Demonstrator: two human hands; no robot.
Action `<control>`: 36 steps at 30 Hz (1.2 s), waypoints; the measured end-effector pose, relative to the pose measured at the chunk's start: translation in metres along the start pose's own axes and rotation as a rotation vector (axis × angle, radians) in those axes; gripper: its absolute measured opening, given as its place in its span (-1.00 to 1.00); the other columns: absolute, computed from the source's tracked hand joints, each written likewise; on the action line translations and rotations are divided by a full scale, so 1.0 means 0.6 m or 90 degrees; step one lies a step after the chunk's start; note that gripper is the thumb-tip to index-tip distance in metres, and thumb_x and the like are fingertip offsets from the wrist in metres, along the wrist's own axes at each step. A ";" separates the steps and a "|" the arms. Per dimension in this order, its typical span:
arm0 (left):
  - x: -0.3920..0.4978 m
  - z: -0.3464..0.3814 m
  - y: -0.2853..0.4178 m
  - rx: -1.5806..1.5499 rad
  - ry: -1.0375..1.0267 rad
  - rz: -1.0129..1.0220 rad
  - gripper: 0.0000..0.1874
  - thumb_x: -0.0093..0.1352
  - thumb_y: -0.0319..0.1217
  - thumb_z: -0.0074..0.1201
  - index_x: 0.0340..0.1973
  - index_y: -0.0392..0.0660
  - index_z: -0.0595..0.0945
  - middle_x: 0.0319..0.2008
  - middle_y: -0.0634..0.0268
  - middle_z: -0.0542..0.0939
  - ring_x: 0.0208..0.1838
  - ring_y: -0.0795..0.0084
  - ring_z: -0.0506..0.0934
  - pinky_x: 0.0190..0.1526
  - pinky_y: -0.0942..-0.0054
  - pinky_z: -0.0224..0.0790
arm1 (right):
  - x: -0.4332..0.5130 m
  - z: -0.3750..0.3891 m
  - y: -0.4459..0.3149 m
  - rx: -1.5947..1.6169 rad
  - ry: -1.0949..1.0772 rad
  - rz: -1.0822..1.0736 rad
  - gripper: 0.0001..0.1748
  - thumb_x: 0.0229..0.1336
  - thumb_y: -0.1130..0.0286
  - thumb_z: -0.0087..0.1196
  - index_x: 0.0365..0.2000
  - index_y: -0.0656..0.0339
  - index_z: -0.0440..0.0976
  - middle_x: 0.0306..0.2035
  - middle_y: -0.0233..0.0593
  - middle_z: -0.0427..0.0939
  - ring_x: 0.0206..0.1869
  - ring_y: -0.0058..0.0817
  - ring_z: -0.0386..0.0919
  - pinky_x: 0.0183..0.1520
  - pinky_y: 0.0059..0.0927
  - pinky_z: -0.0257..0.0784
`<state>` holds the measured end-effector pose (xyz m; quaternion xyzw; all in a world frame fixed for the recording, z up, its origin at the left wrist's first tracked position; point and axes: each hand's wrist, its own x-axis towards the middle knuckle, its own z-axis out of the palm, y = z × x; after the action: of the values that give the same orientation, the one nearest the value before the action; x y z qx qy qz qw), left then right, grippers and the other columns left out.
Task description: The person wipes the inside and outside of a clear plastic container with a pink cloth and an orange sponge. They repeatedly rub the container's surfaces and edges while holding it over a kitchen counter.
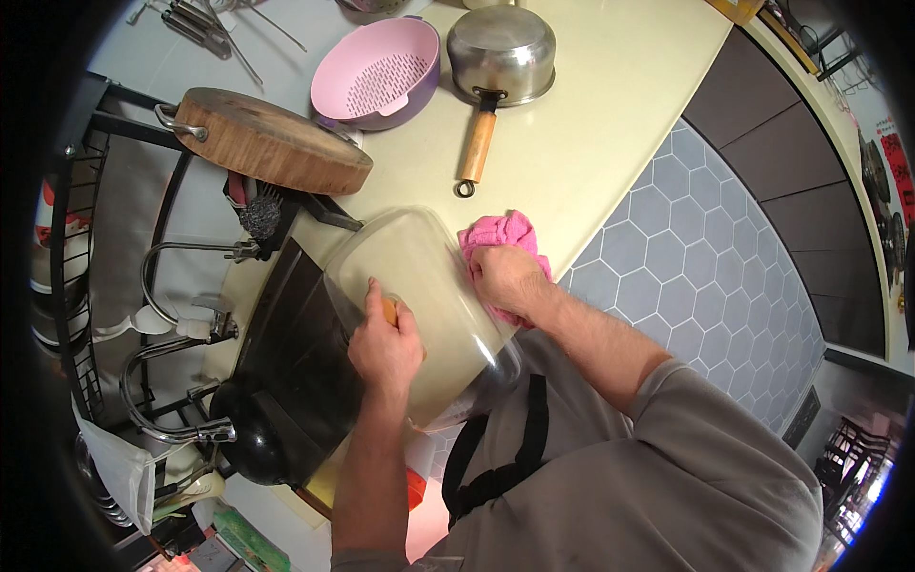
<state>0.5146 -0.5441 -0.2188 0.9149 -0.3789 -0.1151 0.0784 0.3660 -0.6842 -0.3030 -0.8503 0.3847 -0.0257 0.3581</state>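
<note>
My left hand (pixel 388 348) grips the brownish knob (pixel 390 312) on a large clear, rounded rectangular lid (pixel 443 286), tilted over the counter's edge beside the sink. In my right hand (pixel 504 279), closed into a fist, is a bunched pink cloth (pixel 507 232); it lies along the lid's right edge. Whether the cloth touches the lid's rim cannot be told. The underside of the lid is partly hidden by glare and by my left hand.
On the cream counter (pixel 593 129) sit an upturned steel saucepan (pixel 502 57) and a pink-and-purple colander (pixel 379 75). A thick round wooden chopping board (pixel 271 143) leans near the dark sink (pixel 300 343). A black wok (pixel 250 429) and chrome faucet (pixel 214 430) stand at the sink's lower left.
</note>
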 end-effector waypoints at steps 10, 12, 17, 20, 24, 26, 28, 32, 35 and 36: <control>0.000 0.003 0.001 -0.005 0.001 -0.003 -0.38 0.42 -0.11 -0.02 0.37 0.01 0.37 -0.30 -0.04 0.70 -0.25 -0.16 0.65 -0.15 -0.05 0.49 | -0.099 -0.008 0.004 0.036 -0.033 0.010 -0.79 0.15 0.31 0.06 -0.41 0.23 0.58 -0.44 0.07 0.64 -0.38 0.05 0.63 -0.25 0.01 0.54; 0.000 0.005 0.001 -0.008 0.009 0.008 -0.38 0.42 -0.12 -0.01 0.37 0.01 0.37 -0.31 -0.04 0.70 -0.26 -0.17 0.65 -0.16 -0.05 0.49 | -0.042 -0.007 0.003 0.028 0.000 0.014 -0.79 0.14 0.30 0.07 -0.44 0.23 0.57 -0.46 0.06 0.63 -0.40 0.06 0.62 -0.26 0.01 0.53; 0.002 0.005 -0.001 -0.007 0.031 0.022 -0.38 0.41 -0.12 -0.01 0.37 0.00 0.37 -0.35 -0.06 0.69 -0.29 -0.18 0.65 -0.19 -0.07 0.49 | -0.011 0.000 -0.002 0.004 0.006 0.034 -0.79 0.14 0.31 0.07 -0.45 0.24 0.56 -0.47 0.07 0.62 -0.40 0.06 0.62 -0.28 0.02 0.53; 0.003 0.006 -0.002 0.022 0.023 0.015 -0.38 0.41 -0.12 -0.01 0.37 0.00 0.37 -0.37 -0.05 0.69 -0.30 -0.18 0.65 -0.19 -0.07 0.49 | -0.104 -0.005 0.009 0.010 -0.048 -0.003 -0.80 0.14 0.31 0.08 -0.45 0.23 0.56 -0.48 0.05 0.62 -0.41 0.06 0.62 -0.29 0.02 0.54; 0.000 0.006 -0.003 0.001 0.010 0.000 -0.39 0.42 -0.12 -0.02 0.36 0.00 0.38 -0.36 -0.06 0.70 -0.29 -0.18 0.65 -0.19 -0.08 0.49 | -0.131 -0.002 0.013 0.002 -0.044 -0.032 -0.81 0.13 0.32 0.08 -0.45 0.22 0.56 -0.48 0.02 0.62 -0.40 0.04 0.62 -0.30 0.01 0.54; 0.000 0.005 -0.001 -0.012 0.013 0.006 -0.39 0.42 -0.12 -0.02 0.36 -0.01 0.38 -0.34 -0.06 0.70 -0.28 -0.18 0.65 -0.18 -0.07 0.49 | -0.094 -0.001 0.006 0.020 -0.028 -0.004 -0.82 0.11 0.33 0.08 -0.44 0.22 0.57 -0.47 0.03 0.63 -0.39 0.05 0.62 -0.29 0.02 0.54; 0.002 0.003 0.002 -0.013 0.020 0.011 -0.38 0.42 -0.11 -0.02 0.37 0.00 0.38 -0.32 -0.07 0.70 -0.26 -0.18 0.65 -0.18 -0.07 0.49 | -0.042 -0.006 -0.001 0.019 -0.003 0.005 -0.82 0.11 0.34 0.07 -0.42 0.23 0.58 -0.44 0.04 0.64 -0.37 0.06 0.63 -0.26 0.02 0.54; 0.004 -0.004 0.005 -0.005 -0.007 -0.018 -0.42 0.43 -0.09 -0.03 0.34 0.02 0.43 -0.22 -0.11 0.69 -0.14 -0.20 0.64 -0.06 -0.04 0.48 | 0.062 -0.036 -0.018 0.023 0.004 0.040 -0.78 0.13 0.36 0.04 -0.34 0.26 0.61 -0.40 0.10 0.64 -0.31 0.03 0.63 -0.17 -0.01 0.54; 0.003 0.000 0.002 -0.009 -0.012 -0.029 -0.42 0.43 -0.09 -0.02 0.32 0.01 0.45 -0.19 -0.12 0.69 -0.12 -0.19 0.64 -0.06 -0.03 0.48 | 0.064 -0.063 -0.007 0.175 0.045 0.052 -0.81 0.14 0.38 0.11 -0.33 0.30 0.60 -0.39 0.01 0.65 -0.29 -0.17 0.64 -0.12 -0.20 0.54; 0.004 0.004 -0.001 -0.014 0.016 -0.014 -0.42 0.42 -0.08 -0.02 0.33 0.01 0.44 -0.23 -0.11 0.70 -0.16 -0.20 0.65 -0.10 -0.05 0.49 | 0.049 -0.078 0.012 0.259 0.047 0.038 -0.83 0.15 0.40 0.13 -0.33 0.31 0.60 -0.38 -0.06 0.65 -0.29 -0.27 0.63 -0.11 -0.27 0.53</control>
<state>0.5158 -0.5457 -0.2215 0.9195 -0.3664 -0.1086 0.0922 0.3672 -0.7350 -0.2794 -0.7471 0.4093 -0.1239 0.5089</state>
